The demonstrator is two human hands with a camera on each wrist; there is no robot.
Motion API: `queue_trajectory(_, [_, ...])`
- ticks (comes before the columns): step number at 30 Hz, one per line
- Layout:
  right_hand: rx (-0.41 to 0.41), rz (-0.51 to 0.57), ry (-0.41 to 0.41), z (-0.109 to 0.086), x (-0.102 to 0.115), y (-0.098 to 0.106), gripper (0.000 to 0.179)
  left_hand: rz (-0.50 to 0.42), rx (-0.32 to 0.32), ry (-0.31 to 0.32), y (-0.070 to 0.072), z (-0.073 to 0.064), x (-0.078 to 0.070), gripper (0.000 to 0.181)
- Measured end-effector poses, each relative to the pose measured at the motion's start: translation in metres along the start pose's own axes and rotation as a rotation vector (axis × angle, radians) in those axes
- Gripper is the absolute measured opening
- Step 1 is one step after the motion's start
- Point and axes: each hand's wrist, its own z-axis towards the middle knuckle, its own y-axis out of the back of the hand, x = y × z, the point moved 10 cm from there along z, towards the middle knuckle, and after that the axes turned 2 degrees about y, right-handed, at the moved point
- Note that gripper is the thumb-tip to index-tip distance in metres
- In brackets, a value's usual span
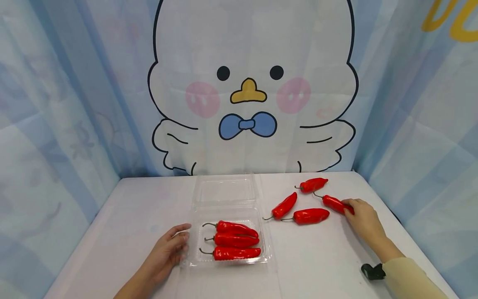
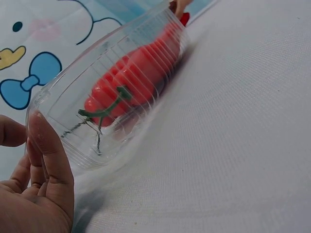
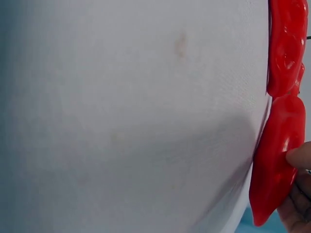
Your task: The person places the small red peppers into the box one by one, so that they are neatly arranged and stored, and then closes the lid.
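Observation:
My left hand (image 1: 168,251) pinches the left wall of a clear plastic box (image 1: 228,214) between thumb and fingers, as the left wrist view shows. Inside the box lie three red peppers (image 1: 236,240), side by side, their green stems pointing left. Over on the right, my right hand (image 1: 364,218) grips the lower right end of another red pepper (image 1: 333,203). In the right wrist view that pepper (image 3: 279,155) shows its tip down, with the thumb against its side. The palm of my right hand is mostly hidden there.
Three more red peppers lie between box and right hand: one at the back (image 1: 313,185), one slanted (image 1: 285,205), one in front (image 1: 311,216). The clear lid (image 1: 225,189) stands open behind the box. A small black object (image 1: 372,272) shows by the right sleeve (image 1: 410,278). Curtains (image 1: 254,149) border the table (image 1: 145,207).

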Motion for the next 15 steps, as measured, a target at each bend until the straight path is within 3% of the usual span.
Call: queue_trajectory(15, [-0.027, 0.000, 0.047, -0.0015, 0.0097, 0.0059, 0.029, -0.012, 0.001, -0.002, -0.0020, -0.0014, -0.0012, 0.037])
